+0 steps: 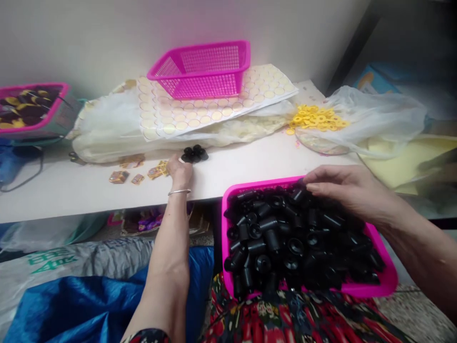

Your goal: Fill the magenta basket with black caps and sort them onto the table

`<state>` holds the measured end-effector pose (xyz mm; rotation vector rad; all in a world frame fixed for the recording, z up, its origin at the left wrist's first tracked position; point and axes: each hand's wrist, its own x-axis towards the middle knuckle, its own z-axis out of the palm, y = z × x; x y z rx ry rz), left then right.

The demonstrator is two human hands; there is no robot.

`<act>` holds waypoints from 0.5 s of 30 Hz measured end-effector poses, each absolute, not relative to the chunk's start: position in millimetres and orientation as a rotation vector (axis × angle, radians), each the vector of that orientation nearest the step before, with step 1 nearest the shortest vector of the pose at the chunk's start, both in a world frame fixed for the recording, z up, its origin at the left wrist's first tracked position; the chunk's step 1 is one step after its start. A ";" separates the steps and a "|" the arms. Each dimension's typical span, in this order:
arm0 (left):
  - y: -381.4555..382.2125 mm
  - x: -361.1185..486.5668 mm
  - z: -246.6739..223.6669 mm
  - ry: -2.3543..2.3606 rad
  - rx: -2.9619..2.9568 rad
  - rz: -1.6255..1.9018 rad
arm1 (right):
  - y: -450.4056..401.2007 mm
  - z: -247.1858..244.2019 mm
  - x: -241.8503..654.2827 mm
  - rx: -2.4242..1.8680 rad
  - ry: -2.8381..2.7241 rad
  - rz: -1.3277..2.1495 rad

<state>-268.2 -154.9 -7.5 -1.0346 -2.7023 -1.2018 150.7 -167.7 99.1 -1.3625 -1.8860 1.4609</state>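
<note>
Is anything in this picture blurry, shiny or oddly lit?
Head view: smeary blur toward the right edge, including the plastic bag; head view: small glints on the black parts; head view: pinkish tint on the wall above the empty pink basket, deep shadow at top right.

I found a bare strip of desk (243, 161) running from my left grip (180, 170) rightward to the yellow pieces (316, 118), wide enough for a hand to pass. The near pink basket (388, 282), heaped with black parts (272, 239), bounded it in front, with my right grip (339, 188) over its far rim. A bulky plastic bag (103, 126), sheets (191, 119) and far pink basket (205, 87) blocked the rear. Small packets (119, 176) obstructed the left; a crumpled clear bag (382, 116) obstructed the right.
</note>
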 end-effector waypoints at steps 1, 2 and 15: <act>-161.0 -260.2 -6.8 -2.673 -1.053 -1.232 | -168.7 100.2 148.8 -1.312 -1.979 1.382; -168.5 -249.7 -5.9 -2.647 -1.084 -1.262 | -169.6 100.6 146.3 -1.237 -2.098 1.284; -263.7 -120.6 24.1 -2.129 -2.368 -1.817 | -173.8 93.7 88.8 -0.415 -3.340 0.388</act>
